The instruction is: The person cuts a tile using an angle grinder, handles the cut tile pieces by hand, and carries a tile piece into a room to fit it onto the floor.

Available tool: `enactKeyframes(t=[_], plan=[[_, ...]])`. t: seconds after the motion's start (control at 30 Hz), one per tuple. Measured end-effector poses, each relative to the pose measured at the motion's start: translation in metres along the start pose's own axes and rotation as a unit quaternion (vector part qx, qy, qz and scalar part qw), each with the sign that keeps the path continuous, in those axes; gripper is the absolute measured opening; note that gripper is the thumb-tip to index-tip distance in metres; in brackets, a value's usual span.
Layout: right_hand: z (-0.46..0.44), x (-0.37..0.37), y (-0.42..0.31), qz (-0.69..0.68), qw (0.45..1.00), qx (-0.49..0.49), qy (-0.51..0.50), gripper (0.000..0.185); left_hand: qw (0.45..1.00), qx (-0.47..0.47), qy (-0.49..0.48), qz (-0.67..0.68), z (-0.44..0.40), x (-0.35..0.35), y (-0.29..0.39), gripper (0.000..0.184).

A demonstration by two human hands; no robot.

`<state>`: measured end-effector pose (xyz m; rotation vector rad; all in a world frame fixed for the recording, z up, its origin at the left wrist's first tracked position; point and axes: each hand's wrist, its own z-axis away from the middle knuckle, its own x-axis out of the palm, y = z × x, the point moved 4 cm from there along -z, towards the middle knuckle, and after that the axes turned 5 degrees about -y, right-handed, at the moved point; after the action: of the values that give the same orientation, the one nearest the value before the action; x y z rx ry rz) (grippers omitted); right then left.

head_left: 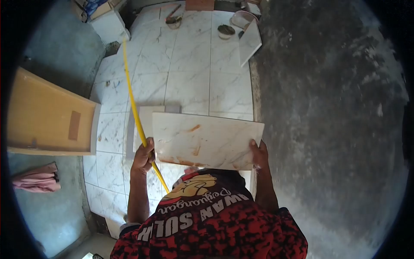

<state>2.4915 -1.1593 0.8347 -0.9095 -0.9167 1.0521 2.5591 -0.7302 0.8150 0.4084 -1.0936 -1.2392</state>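
Note:
A rectangular white marbled tile (207,140) with brown smears is held in front of my body by both hands. My left hand (143,156) is closed on its left edge, and my right hand (259,154) grips the right edge with the thumb on top. A long yellow strip (133,101), a hose or a tape, runs from the upper left past my left hand to my shirt; whether that hand also holds it, I cannot tell. Behind the held tile, more flat tile pieces (148,113) lie on the floor, partly covered.
Marbled tiles cover the floor (187,56). At the far end are a bowl with a tool (173,22), a bowl of dark material (226,31) and a leaning tile (251,43). A wooden panel (51,114) and a pink cloth (39,178) are left; a grey surface (327,129) right.

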Motion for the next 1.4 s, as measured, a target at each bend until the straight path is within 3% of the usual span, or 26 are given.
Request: enactKeyframes(t=[0.13,0.17,0.2,0.3,0.37,0.43,0.5,0.57,0.67,0.77,0.83,0.87,0.93,0.97,1.03,1.07,1.23,1.3,1.4], plan=[[-0.145,0.073,-0.107,0.095,0.988,-0.059,-0.108,0.055,0.995,0.0,0.064,0.081,-0.1,-0.013,0.044,0.026],[-0.096,0.079,-0.107,0.125,0.975,-0.152,-0.101,0.053,0.995,0.029,0.059,0.075,-0.058,-0.023,0.018,0.026],[-0.109,0.09,-0.116,0.153,0.958,-0.221,-0.098,0.052,0.992,0.042,0.06,0.1,-0.068,-0.034,0.011,0.022],[-0.115,0.117,-0.135,0.086,0.971,-0.143,-0.174,0.053,0.986,0.096,0.064,0.121,-0.06,-0.036,0.008,0.024],[-0.141,0.133,-0.136,0.085,0.961,-0.167,-0.205,0.053,0.98,0.099,0.115,0.132,-0.066,-0.045,0.009,0.025],[-0.157,0.136,-0.136,0.173,0.913,-0.296,-0.22,0.054,0.977,0.117,0.106,0.142,-0.075,-0.047,0.008,0.027],[-0.174,0.136,-0.123,0.149,0.909,-0.315,-0.229,0.052,0.962,0.123,0.199,0.14,-0.085,-0.049,0.004,0.029],[-0.187,0.135,-0.106,0.084,0.942,-0.232,-0.229,0.05,0.961,0.128,0.192,0.155,-0.097,-0.058,0.003,0.031],[-0.208,0.109,-0.06,0.063,0.971,-0.176,-0.148,0.052,0.957,0.145,0.154,0.2,-0.124,-0.063,0.002,0.033],[-0.27,0.072,-0.027,0.006,0.978,-0.19,-0.08,0.059,0.965,0.137,0.101,0.201,-0.179,-0.051,0.054,0.031],[-0.273,0.045,-0.026,0.04,0.978,-0.195,-0.055,0.056,0.99,0.12,-0.039,0.057,-0.209,-0.051,0.056,0.035],[-0.292,0.042,-0.036,0.054,0.984,-0.17,-0.015,0.052,0.992,0.107,-0.028,0.063,-0.231,-0.051,0.068,0.035],[-0.379,0.017,0.02,0.031,0.987,-0.158,0.014,0.048,0.992,0.062,-0.096,0.046,-0.311,-0.038,0.069,0.048],[-0.394,0.046,-0.032,0.046,0.989,-0.138,0.026,0.048,0.993,0.039,-0.095,0.062,-0.325,-0.027,0.139,0.048],[-0.414,0.049,-0.046,0.038,0.99,-0.128,0.037,0.046,0.995,0.025,-0.064,0.078,-0.34,-0.011,0.166,0.057],[-0.422,0.049,-0.047,0.037,0.99,-0.132,0.033,0.046,0.996,0.015,-0.06,0.059,-0.345,-0.012,0.169,0.066],[-0.566,0.078,-0.077,0.043,0.997,-0.068,-0.018,0.051,0.999,0.026,0.009,0.045,-0.415,0.003,0.249,0.068],[-0.649,0.082,-0.081,-0.039,0.986,-0.09,-0.138,0.054,0.998,0.027,0.042,0.033,-0.442,0.01,0.274,0.068],[-0.752,0.143,-0.138,-0.017,0.974,-0.05,-0.222,0.059,0.994,0.047,0.095,0.007,-0.477,-0.001,0.316,0.069]])
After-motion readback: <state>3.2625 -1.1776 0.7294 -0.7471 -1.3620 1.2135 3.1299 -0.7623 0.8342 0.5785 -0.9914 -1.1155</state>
